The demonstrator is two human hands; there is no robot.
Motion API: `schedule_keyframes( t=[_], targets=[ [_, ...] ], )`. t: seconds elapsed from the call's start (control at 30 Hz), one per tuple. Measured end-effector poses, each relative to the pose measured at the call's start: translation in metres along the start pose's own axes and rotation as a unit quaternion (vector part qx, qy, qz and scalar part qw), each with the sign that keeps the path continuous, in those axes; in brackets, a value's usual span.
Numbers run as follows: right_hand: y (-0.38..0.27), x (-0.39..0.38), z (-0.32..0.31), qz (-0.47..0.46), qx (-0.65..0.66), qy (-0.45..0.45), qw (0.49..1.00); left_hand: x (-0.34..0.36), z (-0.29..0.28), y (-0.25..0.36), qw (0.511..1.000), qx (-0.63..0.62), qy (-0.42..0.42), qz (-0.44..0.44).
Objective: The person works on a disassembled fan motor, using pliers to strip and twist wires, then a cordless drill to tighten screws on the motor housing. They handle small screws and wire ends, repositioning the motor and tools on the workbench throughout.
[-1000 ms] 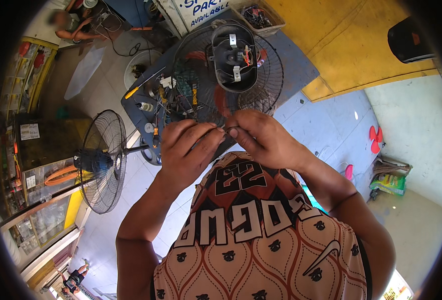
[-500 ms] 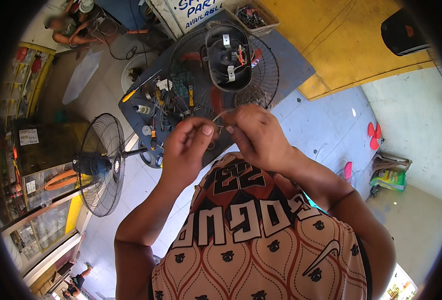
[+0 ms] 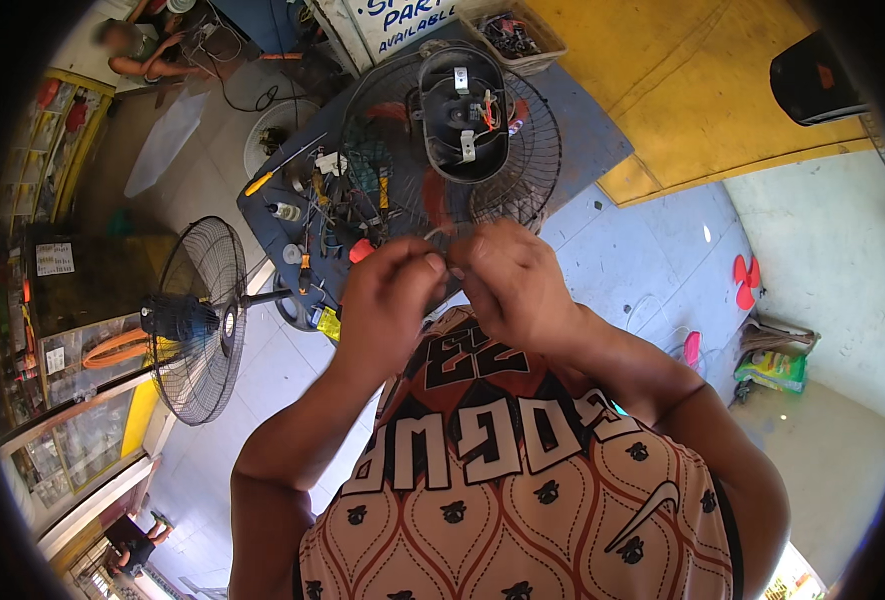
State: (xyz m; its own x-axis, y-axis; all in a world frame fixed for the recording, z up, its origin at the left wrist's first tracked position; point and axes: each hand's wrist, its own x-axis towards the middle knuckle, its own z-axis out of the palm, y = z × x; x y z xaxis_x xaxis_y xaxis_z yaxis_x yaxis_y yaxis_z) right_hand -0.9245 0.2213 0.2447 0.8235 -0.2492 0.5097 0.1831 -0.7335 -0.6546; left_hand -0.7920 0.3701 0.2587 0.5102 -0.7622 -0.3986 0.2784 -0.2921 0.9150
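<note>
Close together at the near edge of the blue table (image 3: 588,140), my two hands work on a thin pale wire (image 3: 437,233). My left hand (image 3: 383,300) pinches it between thumb and fingers. Curled fingers of my right hand (image 3: 513,275) grip it from the other side. Most of the wire is hidden by the fingers. Just beyond them, a black wire fan grille (image 3: 543,165) lies on the table with reddish blades under it. An open oval black housing (image 3: 429,130) rests on top, with metal brackets and coloured wires inside.
Left on the table are a yellow-handled screwdriver (image 3: 260,184), a small bottle (image 3: 285,211) and jumbled tools. A standing fan (image 3: 198,320) is at my left. Behind sits a basket of parts (image 3: 553,50). A red blade (image 3: 746,280) is on the right; another person (image 3: 148,60) sits far left.
My hands have come closer together, the left one moving right and turning inward. Less of the wire shows between them now. The view has shifted slightly.
</note>
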Motion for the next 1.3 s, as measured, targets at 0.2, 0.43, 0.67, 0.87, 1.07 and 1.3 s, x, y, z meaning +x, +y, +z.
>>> schedule_keyframes(
  t=[0.2, 0.43, 0.67, 0.87, 1.07, 1.3],
  targets=[
    [0.007, 0.000, 0.001, 0.010, 0.028, 0.028, 0.999, 0.006, -0.001, -0.009, 1.000, -0.004, 0.020, 0.021],
    [0.006, -0.002, -0.002, 0.048, 0.060, 0.001, 0.997, 0.015, -0.015, -0.004, 0.674, 0.486, 0.083, 0.551],
    [0.001, -0.003, -0.003, -0.009, -0.011, -0.001, 1.000, 0.015, -0.003, -0.008, 0.804, 0.390, 0.040, 0.447],
    [0.000, -0.002, 0.000, 0.029, 0.036, 0.036, 0.998, 0.006, -0.008, -0.009, 0.995, -0.089, -0.043, 0.028],
    [-0.011, -0.007, -0.001, 0.172, 0.103, 0.044, 0.979, 0.002, 0.003, -0.014, 0.882, 0.259, 0.103, 0.381],
    [-0.015, -0.008, -0.004, 0.210, 0.128, 0.007, 0.969, 0.011, 0.015, -0.010, 0.754, 0.394, 0.138, 0.508]
  ],
)
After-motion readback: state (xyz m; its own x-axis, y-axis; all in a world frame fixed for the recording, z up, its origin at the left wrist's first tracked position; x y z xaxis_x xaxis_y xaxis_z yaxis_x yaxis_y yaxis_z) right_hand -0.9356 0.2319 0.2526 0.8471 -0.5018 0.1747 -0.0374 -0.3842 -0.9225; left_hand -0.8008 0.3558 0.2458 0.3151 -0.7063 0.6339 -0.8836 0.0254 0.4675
